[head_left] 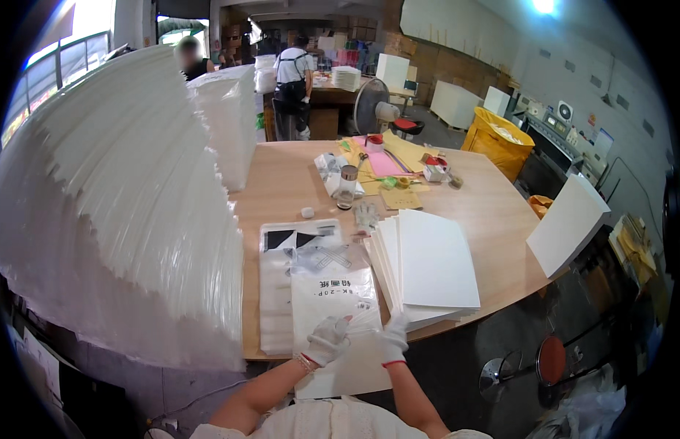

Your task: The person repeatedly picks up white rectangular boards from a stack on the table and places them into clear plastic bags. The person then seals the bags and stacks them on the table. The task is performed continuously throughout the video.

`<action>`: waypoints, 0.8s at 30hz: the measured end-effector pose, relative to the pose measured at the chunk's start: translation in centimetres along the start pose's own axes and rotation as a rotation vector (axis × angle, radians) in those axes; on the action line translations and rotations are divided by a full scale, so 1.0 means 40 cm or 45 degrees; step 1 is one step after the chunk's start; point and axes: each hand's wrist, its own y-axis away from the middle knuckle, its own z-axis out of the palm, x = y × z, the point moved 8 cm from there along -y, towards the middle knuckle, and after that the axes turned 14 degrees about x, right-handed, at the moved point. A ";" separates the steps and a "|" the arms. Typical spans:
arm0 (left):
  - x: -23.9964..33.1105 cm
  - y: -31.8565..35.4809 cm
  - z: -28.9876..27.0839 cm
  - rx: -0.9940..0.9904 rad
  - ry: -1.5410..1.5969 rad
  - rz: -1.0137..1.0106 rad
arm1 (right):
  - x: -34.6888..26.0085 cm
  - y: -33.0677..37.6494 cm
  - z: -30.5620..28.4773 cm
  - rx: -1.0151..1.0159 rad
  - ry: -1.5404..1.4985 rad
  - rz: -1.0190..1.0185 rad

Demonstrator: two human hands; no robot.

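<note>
Plastic bag [322,307] at the near edge of the table [501,219] has dark print: a row of bold characters, a row of letters and digits. Brown card [401,199] farther back: any print's too small for me to read.

A pale printed bag [336,274] lies flat; white sheets [439,260] stack unevenly beside it.
</note>
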 end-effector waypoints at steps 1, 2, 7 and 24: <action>-0.035 0.046 0.024 -0.096 -0.032 -0.012 | 0.013 0.026 0.079 -0.264 0.073 0.132; -0.008 0.070 0.020 -0.115 -0.203 0.178 | 0.027 0.041 0.132 -0.515 0.162 0.277; -0.290 0.120 -0.132 0.442 -0.595 -0.273 | -0.054 -0.018 0.156 -1.084 0.131 0.369; -0.044 0.397 -0.301 -0.070 0.089 -1.063 | 0.032 0.226 -0.129 -0.966 -0.162 0.047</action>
